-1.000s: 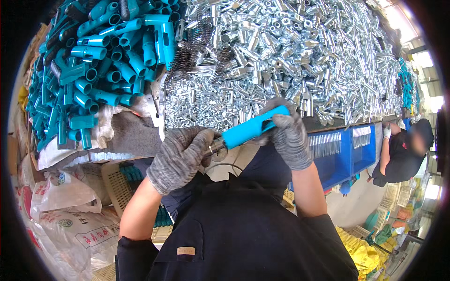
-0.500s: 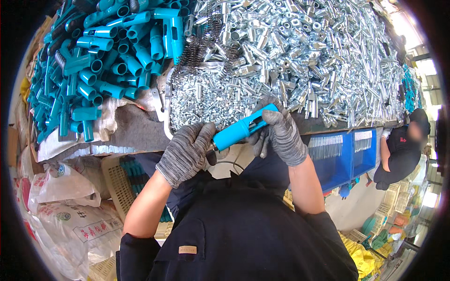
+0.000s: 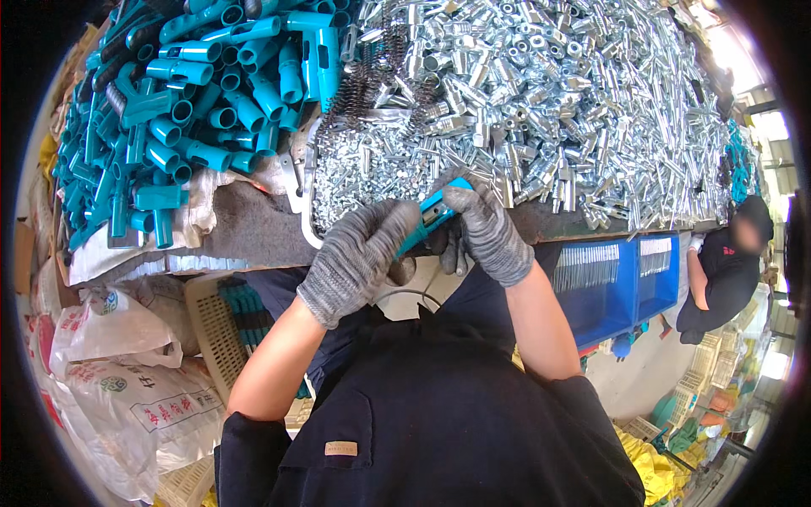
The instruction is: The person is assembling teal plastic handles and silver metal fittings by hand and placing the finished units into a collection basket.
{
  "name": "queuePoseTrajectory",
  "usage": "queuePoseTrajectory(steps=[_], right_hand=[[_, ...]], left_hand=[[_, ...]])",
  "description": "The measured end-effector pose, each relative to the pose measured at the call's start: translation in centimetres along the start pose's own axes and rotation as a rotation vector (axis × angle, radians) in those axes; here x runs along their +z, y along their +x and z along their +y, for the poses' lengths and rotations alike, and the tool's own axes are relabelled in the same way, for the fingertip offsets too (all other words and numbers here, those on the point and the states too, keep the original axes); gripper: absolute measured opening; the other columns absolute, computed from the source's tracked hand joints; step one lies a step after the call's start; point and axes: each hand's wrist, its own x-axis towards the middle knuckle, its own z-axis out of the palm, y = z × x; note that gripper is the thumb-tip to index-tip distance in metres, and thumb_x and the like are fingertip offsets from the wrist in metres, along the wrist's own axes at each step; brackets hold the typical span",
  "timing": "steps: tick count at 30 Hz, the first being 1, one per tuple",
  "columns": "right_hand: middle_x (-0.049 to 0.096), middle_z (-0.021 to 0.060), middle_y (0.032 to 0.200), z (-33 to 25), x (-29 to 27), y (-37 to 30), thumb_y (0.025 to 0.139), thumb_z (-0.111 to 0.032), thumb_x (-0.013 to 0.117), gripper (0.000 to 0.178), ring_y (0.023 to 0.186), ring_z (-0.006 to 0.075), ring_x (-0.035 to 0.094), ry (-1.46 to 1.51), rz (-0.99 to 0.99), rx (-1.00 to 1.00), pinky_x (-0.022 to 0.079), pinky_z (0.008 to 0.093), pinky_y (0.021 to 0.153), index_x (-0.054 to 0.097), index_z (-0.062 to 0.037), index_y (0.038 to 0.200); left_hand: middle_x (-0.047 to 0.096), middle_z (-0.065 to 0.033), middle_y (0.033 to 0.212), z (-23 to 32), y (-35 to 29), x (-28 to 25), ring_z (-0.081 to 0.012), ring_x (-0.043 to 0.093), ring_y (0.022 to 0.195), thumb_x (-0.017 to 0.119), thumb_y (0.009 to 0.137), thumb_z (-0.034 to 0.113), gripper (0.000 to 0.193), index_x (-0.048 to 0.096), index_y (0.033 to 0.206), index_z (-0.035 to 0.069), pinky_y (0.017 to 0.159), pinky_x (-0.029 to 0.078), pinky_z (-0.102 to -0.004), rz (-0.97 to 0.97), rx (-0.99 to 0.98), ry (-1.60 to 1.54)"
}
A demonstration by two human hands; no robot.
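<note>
Between my hands, in front of the table edge, a teal slotted tube [image 3: 429, 213] is held at a slant, its right end higher. My left hand [image 3: 361, 253], in a grey knit glove, is closed around the tube's lower left end and hides it. At the upper right end, my right hand [image 3: 490, 230], gloved alike, grips the tube with the thumb along its top. Some of the right fingers curl below it. Just beyond my hands lies a tray [image 3: 309, 215] of small metal pins and fittings.
Teal tubes and handles [image 3: 160, 127] are heaped at the far left. Dark springs [image 3: 363, 89] lie beside a large pile of shiny metal fittings [image 3: 541, 110]. Blue bins [image 3: 596, 291] with metal rods stand at the right, near another person [image 3: 726, 270]. White sacks [image 3: 139, 406] and a crate [image 3: 211, 334] sit lower left.
My left hand has moved right and slightly up, covering more of the tube. My right hand has shifted a little left. The tube now tilts more steeply.
</note>
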Motion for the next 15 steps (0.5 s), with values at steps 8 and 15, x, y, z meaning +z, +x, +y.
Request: queuePoseTrajectory(steps=[8, 15], right_hand=[[0.060, 0.0020, 0.081, -2.7, -0.4, 0.9, 0.095, -0.047, 0.045, 0.046, 0.048, 0.0044, 0.051, -0.319, -0.053, -0.186, 0.043, 0.0198, 0.045, 0.056, -0.0057, 0.111], [0.066, 0.0129, 0.097, -1.9, -0.3, 3.1, 0.082, -0.022, 0.066, 0.029, 0.088, 0.0310, 0.064, -1.397, 0.224, -0.550, 0.049, 0.0394, 0.082, 0.064, -0.0077, 0.107]], left_hand=[[0.061, 0.0002, 0.080, -1.8, -0.2, -1.2, -0.0037, 0.050, 0.060, 0.068, 0.087, 0.025, 0.045, 0.055, 0.122, 0.000, 0.053, 0.041, -0.0191, 0.063, 0.153, 0.008], [0.060, 0.0017, 0.077, -2.8, 0.6, -3.3, -0.0022, 0.047, 0.052, 0.065, 0.087, 0.038, 0.040, 0.061, 0.108, 0.004, 0.040, 0.033, -0.0167, 0.234, 0.220, 0.002]])
